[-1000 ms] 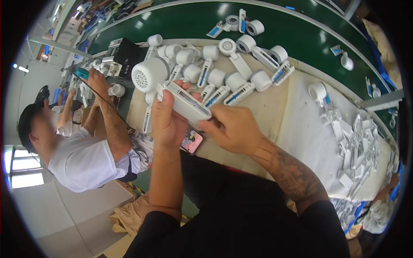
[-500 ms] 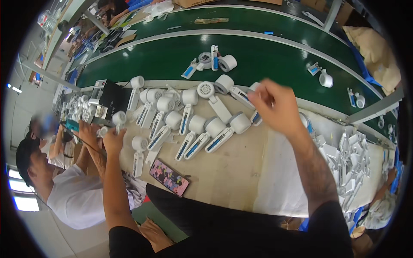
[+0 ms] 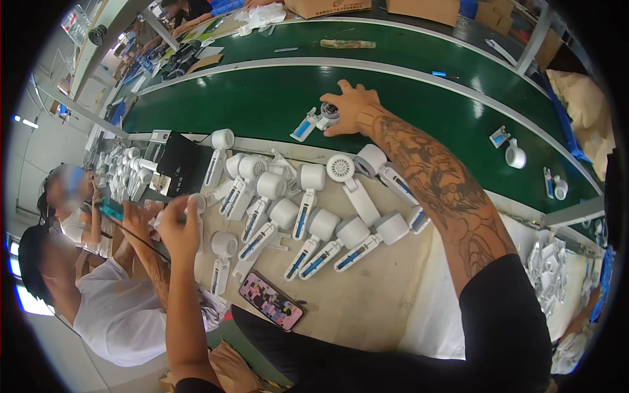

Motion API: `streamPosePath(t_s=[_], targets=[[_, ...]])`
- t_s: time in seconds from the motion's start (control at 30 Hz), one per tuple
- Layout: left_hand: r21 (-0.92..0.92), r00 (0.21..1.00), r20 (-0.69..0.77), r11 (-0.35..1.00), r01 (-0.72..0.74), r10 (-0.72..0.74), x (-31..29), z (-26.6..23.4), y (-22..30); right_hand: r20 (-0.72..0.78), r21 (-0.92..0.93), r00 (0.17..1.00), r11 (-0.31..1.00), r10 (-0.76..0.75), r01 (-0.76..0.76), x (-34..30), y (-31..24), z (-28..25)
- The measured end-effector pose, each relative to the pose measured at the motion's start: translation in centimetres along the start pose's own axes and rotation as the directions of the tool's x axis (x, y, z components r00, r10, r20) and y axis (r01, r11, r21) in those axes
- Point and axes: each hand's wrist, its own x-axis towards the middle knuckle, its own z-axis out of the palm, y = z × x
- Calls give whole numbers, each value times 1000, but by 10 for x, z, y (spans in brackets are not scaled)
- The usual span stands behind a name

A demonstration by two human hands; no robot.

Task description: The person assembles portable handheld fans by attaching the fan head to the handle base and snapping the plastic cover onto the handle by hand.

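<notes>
Green belt (image 3: pixel 216 101), near edge | my right hand (image 3: pixel 354 109) at fan (image 3: pixel 329 111), I'd cup it evenly | fingers clamped, left hand (image 3: pixel 179 226) too? can't tell

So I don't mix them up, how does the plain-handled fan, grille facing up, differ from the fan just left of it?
The plain fan has a smooth white handle; the left fan shows a blue strip in its handle. The plain fan's grille faces up, while the left fan shows its smooth side. Both are white, on the table.
</notes>
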Motion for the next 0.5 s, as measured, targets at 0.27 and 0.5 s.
streamPosePath(t_s=[0.27, 0.5], targets=[[-113, 747, 532, 908, -404, 398, 111, 193, 131, -8, 270, 991, 955, 130, -123, -23, 26, 3], [26, 643, 765, 996, -90, 38, 114, 284, 164, -369, 425, 913, 905, 175, -2, -39, 95, 31]])
